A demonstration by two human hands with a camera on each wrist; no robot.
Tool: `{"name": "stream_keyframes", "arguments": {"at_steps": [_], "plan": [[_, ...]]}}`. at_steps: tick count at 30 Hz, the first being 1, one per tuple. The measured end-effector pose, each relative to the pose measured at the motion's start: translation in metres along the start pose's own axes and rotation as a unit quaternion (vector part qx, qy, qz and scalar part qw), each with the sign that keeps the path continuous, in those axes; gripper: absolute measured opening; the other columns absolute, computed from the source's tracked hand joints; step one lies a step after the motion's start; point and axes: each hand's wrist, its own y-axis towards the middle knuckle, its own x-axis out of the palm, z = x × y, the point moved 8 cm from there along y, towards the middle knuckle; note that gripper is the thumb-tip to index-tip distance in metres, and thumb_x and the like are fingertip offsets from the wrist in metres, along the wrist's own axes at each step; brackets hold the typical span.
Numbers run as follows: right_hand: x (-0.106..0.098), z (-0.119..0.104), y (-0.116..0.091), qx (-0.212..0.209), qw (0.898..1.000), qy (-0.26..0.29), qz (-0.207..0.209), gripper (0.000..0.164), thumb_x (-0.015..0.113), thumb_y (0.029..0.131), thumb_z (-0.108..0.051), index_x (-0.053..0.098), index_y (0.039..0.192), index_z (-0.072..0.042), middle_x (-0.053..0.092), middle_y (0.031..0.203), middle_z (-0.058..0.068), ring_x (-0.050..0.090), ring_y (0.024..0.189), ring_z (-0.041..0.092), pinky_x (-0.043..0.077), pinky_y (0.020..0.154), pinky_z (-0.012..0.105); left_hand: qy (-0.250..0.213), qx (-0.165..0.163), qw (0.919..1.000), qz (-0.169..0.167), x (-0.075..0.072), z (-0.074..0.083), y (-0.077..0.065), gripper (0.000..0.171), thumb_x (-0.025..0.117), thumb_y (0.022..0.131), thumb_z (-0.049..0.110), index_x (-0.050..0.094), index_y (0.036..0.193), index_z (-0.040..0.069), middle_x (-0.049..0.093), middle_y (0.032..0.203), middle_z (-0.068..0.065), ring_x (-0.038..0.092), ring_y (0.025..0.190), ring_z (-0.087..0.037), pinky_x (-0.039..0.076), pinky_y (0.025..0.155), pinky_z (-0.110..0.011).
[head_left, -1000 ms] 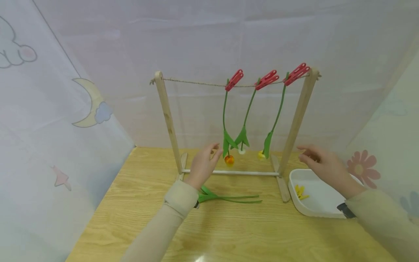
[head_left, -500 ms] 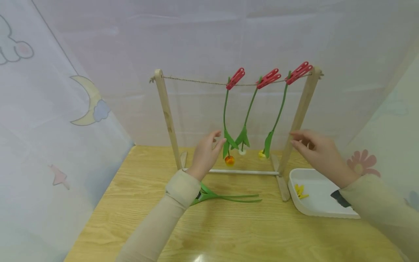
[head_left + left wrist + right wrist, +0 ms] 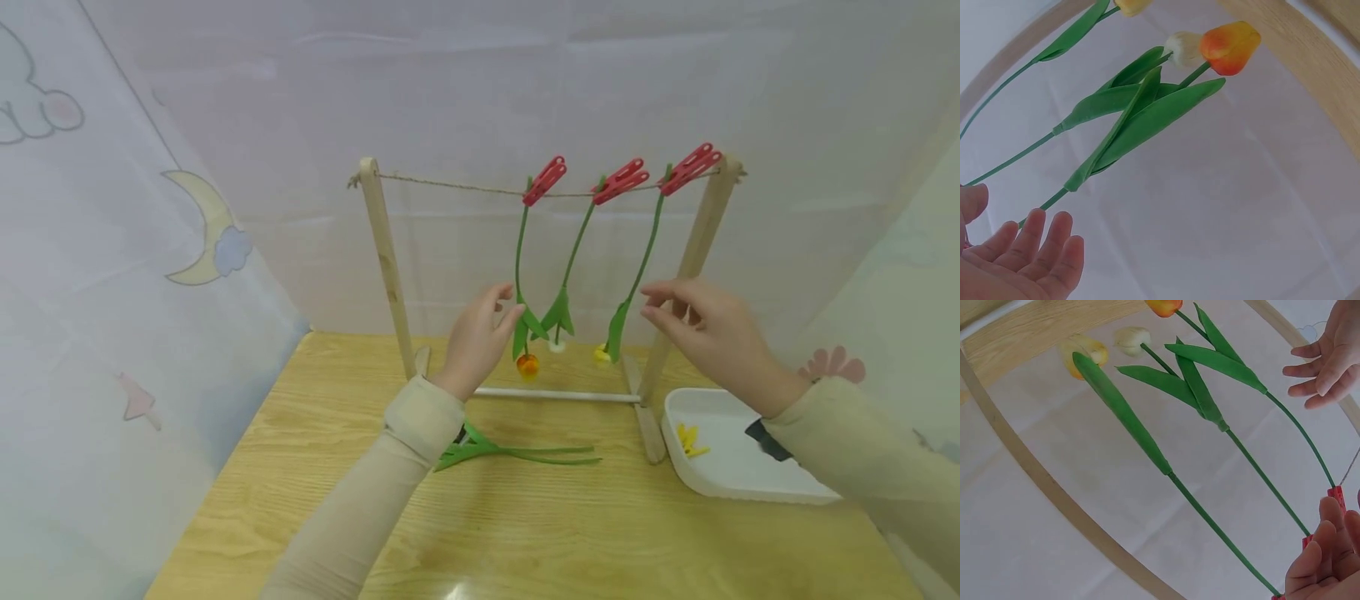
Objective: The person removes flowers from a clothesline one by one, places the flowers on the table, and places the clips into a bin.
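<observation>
Left hand (image 3: 480, 333): relaxed, thumb clear of the fingers, holding nothing I can see.
Right hand (image 3: 716, 333): thumb and forefinger narrowly apart, nothing between them.
Orange tulip (image 3: 1157, 122): just right of the left hand, the nearer one; bloom down, long axis close to upright; contact I cannot tell.
Yellow tulip (image 3: 617, 329): just left of the right hand, stem slanting up right to its red clip (image 3: 677, 178).
White tulip (image 3: 557, 315): hanging between those two.
</observation>
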Motion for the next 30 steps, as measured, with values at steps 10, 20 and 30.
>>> {"name": "stream_keyframes", "arguments": {"at_steps": [10, 20, 30], "plan": [[0.000, -0.019, 0.024, -0.026, 1.000, -0.003, -0.017, 0.034, 0.073, 0.079, 0.010, 0.066, 0.111, 0.005, 0.067, 0.101, 0.017, 0.051, 0.086, 0.025, 0.039, 0.070, 0.031, -0.033, -0.027, 0.9991, -0.009, 0.000, 0.006, 0.009, 0.051, 0.054, 0.102, 0.025, 0.039, 0.145, 0.001, 0.051, 0.137, -0.012, 0.051, 0.121, -0.027, 0.046, 0.098, -0.039], [0.002, -0.037, 0.047, -0.102, 0.995, -0.022, 0.009, 0.032, 0.075, 0.078, 0.009, 0.065, 0.109, 0.009, 0.066, 0.104, 0.024, 0.050, 0.092, 0.038, 0.038, 0.078, 0.047, -0.066, -0.062, 0.9959, -0.009, 0.002, 0.006, 0.016, 0.057, 0.054, 0.101, 0.023, 0.031, 0.150, 0.004, 0.043, 0.147, -0.011, 0.046, 0.128, -0.027, 0.042, 0.104, -0.041], [0.000, -0.045, 0.075, -0.167, 0.983, -0.063, 0.036, 0.030, 0.074, 0.080, 0.006, 0.062, 0.107, 0.014, 0.065, 0.101, 0.028, 0.052, 0.091, 0.043, 0.037, 0.082, 0.054, -0.095, -0.081, 0.9921, 0.009, 0.009, -0.006, 0.027, 0.054, 0.052, 0.102, 0.020, 0.032, 0.149, 0.002, 0.049, 0.140, -0.012, 0.049, 0.125, -0.027, 0.044, 0.102, -0.039]]}}
